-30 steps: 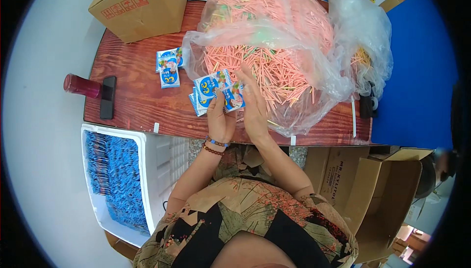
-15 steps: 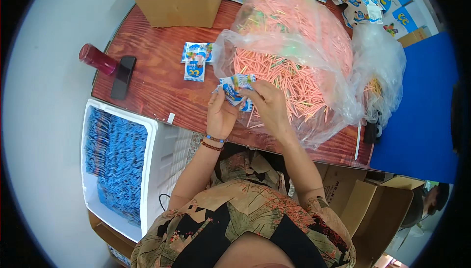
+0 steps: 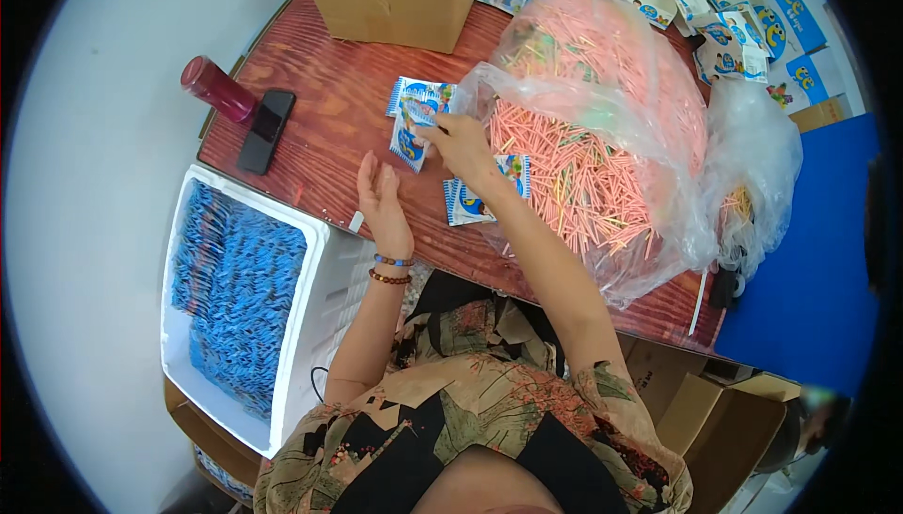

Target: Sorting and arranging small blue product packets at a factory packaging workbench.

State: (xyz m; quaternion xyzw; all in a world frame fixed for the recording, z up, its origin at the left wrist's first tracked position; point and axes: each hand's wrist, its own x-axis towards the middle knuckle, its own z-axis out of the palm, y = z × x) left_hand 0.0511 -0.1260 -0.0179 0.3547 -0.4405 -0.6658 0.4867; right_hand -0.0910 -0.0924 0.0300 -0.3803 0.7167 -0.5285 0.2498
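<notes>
My right hand (image 3: 461, 149) has its thumb and fingers pinched on a small blue-and-white packet (image 3: 408, 143). That one sits at the near end of a little group of similar packets (image 3: 428, 94) on the red-brown table. My left hand (image 3: 384, 202) is open, fingers stretched and palm turned up, near the table's front edge with nothing in it. Two more printed packets (image 3: 465, 204) lie partly beneath my right forearm, by the mouth of a large clear bag (image 3: 480, 81). Thin pink sticks (image 3: 583, 171), with a few yellow and green ones, fill this bag.
A white foam box (image 3: 299, 326) full of blue packets stands at left. On the table are a phone (image 3: 267, 131), a dark red bottle (image 3: 218, 88) and a cardboard box (image 3: 390, 6). A smaller clear bag (image 3: 752, 157) and opened display boxes (image 3: 724, 34) are at right.
The packet that both hands held now lies by the bag's mouth. My right hand has moved left to the packet group; my left hand has let go and opened. The view has shifted.
</notes>
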